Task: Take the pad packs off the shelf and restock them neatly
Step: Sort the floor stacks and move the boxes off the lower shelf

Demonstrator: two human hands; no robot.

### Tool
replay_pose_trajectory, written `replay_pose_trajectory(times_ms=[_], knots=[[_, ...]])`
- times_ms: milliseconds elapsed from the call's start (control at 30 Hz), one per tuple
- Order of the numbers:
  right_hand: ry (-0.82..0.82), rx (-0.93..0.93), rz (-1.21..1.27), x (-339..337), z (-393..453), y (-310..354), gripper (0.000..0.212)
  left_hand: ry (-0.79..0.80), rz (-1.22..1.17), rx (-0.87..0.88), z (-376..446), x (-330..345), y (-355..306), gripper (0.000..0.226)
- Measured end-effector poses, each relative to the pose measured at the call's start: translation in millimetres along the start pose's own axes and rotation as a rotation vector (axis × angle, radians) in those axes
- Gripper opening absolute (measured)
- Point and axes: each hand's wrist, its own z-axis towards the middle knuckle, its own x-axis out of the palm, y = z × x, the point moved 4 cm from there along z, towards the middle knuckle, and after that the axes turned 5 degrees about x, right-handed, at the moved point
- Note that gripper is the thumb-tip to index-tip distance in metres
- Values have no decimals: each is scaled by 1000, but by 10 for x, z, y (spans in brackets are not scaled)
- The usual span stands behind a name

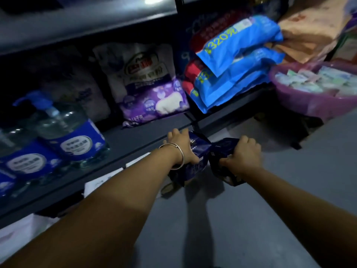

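both arms reach out from the bottom of the view toward the front edge of a dark shelf (146, 136). the left hand (181, 147), with a thin metal bangle (178, 155) on its wrist, has its grip around a dark blue pad pack (197, 153) — fingers curled over the far side, thumb on the near side. the right hand (244, 156) grips a second dark blue pad pack (222, 151), fingers wrapped over its top and thumb pressing into its crumpled near side. the two packs meet end to end just in front of the shelf lip, above the grey floor (251, 219), near the centre of the view.

on the shelf at 12 o'clock from the hands lies a purple packet (154, 102) leaning against a tall white bag (139, 64). at 10 o'clock stand clear pump bottles with blue labels (75, 136). at 1 o'clock, in the next shelf bay, bright blue bags marked 320 (237, 60) are stacked at a slant over red-ended packs (191, 70). at 2 o'clock sits a pink plastic basin (313, 101) filled with small pale wrapped items — too blurred to name. brown paper bags (309, 33) lie behind it. white price tags (135, 162) hang along the shelf's front edge below the left forearm.
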Motion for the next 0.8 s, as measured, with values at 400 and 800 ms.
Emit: replay_pose_trajectory(times_ms=[400,800], knots=[[-14,193,200,572,248,-214,74,42,128,78,642,663,129,89],[311,270,457,1201,-206,49,63,280,278,160,733,873,456,68]])
